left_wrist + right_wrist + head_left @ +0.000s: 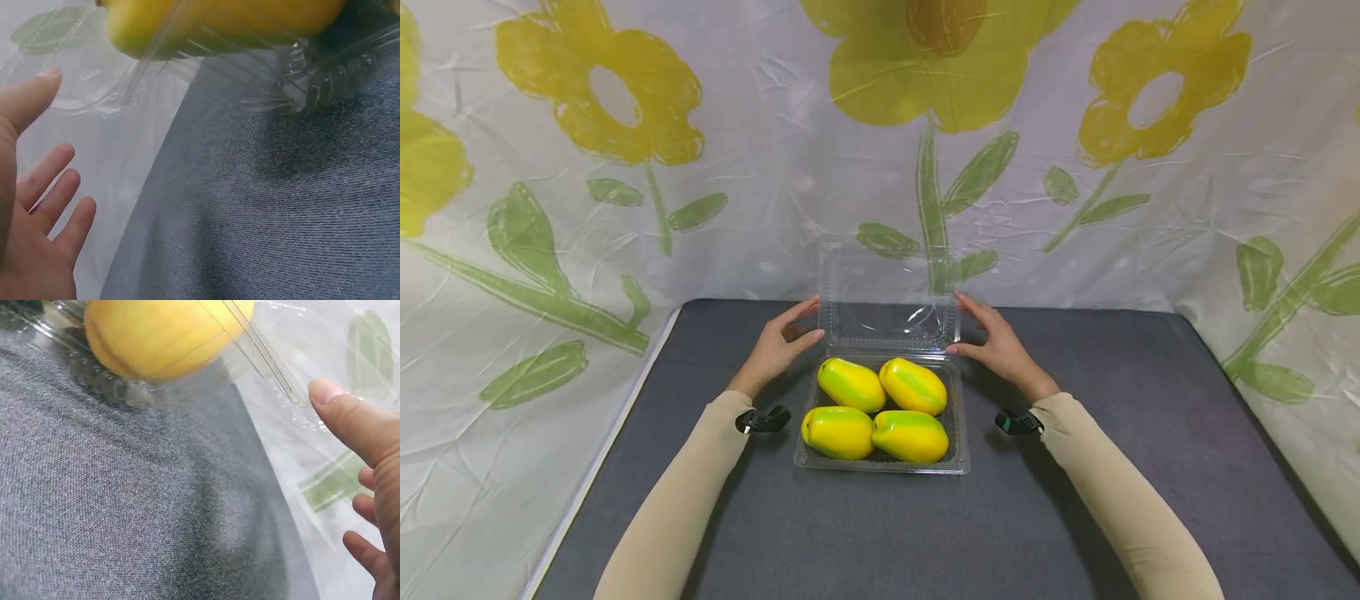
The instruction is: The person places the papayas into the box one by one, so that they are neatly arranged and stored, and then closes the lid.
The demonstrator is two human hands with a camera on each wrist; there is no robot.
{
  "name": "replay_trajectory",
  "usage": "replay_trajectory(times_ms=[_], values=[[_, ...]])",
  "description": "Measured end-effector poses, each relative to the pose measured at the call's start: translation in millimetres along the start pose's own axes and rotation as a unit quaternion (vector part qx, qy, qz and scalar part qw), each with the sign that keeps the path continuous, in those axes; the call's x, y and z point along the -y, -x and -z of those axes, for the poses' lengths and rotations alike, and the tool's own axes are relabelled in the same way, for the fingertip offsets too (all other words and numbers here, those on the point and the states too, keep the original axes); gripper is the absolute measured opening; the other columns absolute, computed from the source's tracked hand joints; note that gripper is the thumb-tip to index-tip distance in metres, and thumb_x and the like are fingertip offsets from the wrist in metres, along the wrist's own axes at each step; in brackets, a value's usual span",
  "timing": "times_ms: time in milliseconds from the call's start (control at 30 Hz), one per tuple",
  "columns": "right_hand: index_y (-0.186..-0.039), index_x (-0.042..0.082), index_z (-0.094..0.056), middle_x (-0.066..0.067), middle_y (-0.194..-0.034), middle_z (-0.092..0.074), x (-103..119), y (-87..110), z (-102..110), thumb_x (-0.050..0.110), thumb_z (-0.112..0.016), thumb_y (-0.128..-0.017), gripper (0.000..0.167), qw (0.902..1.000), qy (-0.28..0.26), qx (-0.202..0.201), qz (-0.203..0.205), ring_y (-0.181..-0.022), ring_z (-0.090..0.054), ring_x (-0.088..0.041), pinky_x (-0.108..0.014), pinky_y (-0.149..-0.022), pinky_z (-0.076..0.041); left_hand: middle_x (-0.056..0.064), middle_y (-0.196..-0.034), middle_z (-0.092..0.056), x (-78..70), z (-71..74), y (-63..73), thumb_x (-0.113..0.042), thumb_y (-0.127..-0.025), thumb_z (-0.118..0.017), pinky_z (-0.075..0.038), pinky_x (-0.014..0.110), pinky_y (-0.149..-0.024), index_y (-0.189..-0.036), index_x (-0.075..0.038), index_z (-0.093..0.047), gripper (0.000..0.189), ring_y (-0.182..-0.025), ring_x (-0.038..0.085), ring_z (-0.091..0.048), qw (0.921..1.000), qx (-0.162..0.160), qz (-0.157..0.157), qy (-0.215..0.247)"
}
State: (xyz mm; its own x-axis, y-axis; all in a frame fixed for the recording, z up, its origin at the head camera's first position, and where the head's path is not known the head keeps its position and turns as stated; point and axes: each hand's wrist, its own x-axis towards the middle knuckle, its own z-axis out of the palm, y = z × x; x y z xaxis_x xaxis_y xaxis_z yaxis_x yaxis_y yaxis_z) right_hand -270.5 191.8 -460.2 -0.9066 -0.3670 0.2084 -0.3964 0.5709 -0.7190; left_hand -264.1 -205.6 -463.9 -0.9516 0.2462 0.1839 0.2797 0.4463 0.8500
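Note:
A clear plastic clamshell box (957,463) stands on the table with its lid (891,292) raised at the back. Several glossy yellow-and-green fruits (852,385), shaped like papayas or mangoes, lie in its base in two rows. At the lid's left edge is my left hand (777,350), its thumb and fingers spread and loosely extended. My right hand (1000,348) mirrors it at the right edge, thumb low and fingers higher. Both wrist views show the thumbs close to the clear plastic; whether they touch it I cannot tell. Neither hand grips a fruit.
The dark grey cloth-covered table (880,533) runs back to a white curtain (760,208) printed with yellow flowers and green leaves. Black straps (763,419) sit at both wrists, over beige sleeves (677,500).

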Motion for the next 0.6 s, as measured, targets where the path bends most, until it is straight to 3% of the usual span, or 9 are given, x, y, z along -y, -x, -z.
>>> replay_trajectory(times_ms=[233, 433, 600], values=[[-0.158, 0.028, -0.026, -0.013, -0.153, -0.043, 5.5, 6.6, 1.7, 0.027, -0.082, -0.08, 0.095, 0.9997, 0.016, -0.017, 0.005, -0.136, -0.042, -0.034, -0.056, -0.109, -0.041, 0.009, -0.161, -0.035, -2.6, 2.9, 4.8, -0.022, -0.098, -0.063, -0.03, 0.06, -0.119, -0.156, -0.026, -0.032, 0.066, -0.149, 0.034, -0.032, 0.9995, 0.019, 0.008, 0.022], [-0.155, 0.042, -0.023, -0.006, -0.156, -0.042, 10.7, 12.1, 6.2, 0.033, -0.081, -0.081, 0.094, 0.9998, 0.012, -0.014, 0.01, -0.139, -0.04, -0.03, -0.055, -0.111, -0.039, 0.005, -0.161, -0.035, -12.9, 6.6, 14.4, -0.025, -0.097, -0.064, -0.033, 0.059, -0.117, -0.157, -0.029, -0.029, 0.069, -0.149, 0.031, -0.032, 0.9993, 0.031, -0.012, 0.015], [-0.155, 0.044, -0.024, -0.005, -0.156, -0.041, 14.4, 17.6, 9.8, 0.036, -0.079, -0.083, 0.091, 0.9998, 0.01, -0.01, 0.014, -0.14, -0.04, -0.029, -0.056, -0.111, -0.039, 0.001, -0.162, -0.034, -18.2, 8.5, 22.4, -0.028, -0.098, -0.063, -0.033, 0.06, -0.117, -0.157, -0.028, -0.028, 0.069, -0.15, 0.03, -0.031, 0.9989, 0.037, -0.027, 0.013]])
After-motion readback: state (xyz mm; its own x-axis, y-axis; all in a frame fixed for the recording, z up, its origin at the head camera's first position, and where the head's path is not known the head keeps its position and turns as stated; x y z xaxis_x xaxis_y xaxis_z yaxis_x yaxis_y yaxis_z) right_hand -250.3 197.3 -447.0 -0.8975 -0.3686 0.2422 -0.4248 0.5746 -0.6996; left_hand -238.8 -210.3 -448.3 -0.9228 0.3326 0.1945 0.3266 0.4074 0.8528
